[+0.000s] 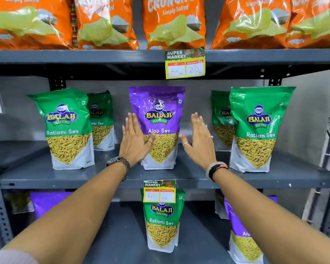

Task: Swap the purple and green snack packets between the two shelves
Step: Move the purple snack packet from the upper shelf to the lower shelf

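Both arms are up at the middle shelf (179, 175) now, and the purple Aloo Sev packet (157, 119) stands dead centre between them, upright, its long axis running straight up and down. The left hand (134, 141) is flat and spread, palm in against the packet's left edge, thumb lapping over the printed front low down; the right hand (199, 140) is spread just as wide but sits just beside the right edge, thumb tip at or very near the foil, and I can't tell whether it is actually touching. So nothing is gripped yet: two splayed palms bracketing the pouch, the left one nearer. There's decent room: the front green Ratlami Sev packet on the left (67, 128) and the one on the right (257, 128) stand well apart from the purple pouch, with two more green packets tucked behind them. Overhead, the price tag (185, 63) hangs from the shelf carrying the orange Crunchex crisp bags (174, 23), just above the pouch top, so I'd say it wants pulling forward rather than lifting. Down on the lower shelf (122, 225) a lone green Ratlami Sev packet (162, 220) stands in the middle among purple ones (242, 235), directly below. Looks like the swap partner.
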Tool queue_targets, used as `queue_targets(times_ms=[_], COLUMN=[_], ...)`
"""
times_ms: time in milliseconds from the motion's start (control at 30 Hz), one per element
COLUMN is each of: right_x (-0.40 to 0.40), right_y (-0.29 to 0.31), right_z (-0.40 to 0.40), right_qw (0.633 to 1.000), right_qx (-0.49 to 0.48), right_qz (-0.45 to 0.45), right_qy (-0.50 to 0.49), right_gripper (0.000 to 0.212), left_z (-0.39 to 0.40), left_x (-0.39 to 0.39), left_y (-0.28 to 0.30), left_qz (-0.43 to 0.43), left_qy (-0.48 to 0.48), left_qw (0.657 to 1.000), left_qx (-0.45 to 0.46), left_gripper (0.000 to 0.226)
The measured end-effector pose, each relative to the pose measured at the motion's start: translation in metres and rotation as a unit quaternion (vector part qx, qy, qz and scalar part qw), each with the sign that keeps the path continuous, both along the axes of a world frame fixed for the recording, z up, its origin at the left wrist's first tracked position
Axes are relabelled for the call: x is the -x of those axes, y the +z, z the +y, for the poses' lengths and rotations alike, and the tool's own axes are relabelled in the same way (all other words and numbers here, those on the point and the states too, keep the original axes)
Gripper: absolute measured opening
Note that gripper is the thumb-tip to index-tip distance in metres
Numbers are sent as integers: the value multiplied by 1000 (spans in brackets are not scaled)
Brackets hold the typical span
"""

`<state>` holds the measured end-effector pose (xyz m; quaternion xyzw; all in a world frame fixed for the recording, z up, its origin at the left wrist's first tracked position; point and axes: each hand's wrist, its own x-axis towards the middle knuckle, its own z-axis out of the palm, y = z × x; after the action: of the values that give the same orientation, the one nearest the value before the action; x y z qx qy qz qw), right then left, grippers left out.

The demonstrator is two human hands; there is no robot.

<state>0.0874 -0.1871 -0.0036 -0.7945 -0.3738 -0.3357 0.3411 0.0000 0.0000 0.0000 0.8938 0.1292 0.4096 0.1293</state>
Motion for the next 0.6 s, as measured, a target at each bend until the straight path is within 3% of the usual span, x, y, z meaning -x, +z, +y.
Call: queue_targets(times_ms=[100,200,267,400,500,600], right_x=[-12,-24,-36,-45,-52,-59], right_y=[-9,-16,-19,-26,-31,-35], right_z=[16,35,46,61,69,73], right_qw=[985,935,894,844,834,829], right_qx=[-44,-108,-163,-194,-201,-225], right_qz=[163,326,396,438,444,444], right_qy=[38,89,135,242,258,255], right_gripper=[79,89,84,30,32,32], left_z=[14,28,40,56,61,61], left_x=[-9,-23,-34,-51,-56,-56], left_y=[-6,-13,-16,-25,-26,-26], left_qz=[35,46,27,53,37,28], left_qy=[-34,-115,-171,-289,-320,-314], left_qw=[988,949,913,871,843,838], left_qx=[147,290,370,394,430,445], left_gripper=[105,115,118,88,86,60])
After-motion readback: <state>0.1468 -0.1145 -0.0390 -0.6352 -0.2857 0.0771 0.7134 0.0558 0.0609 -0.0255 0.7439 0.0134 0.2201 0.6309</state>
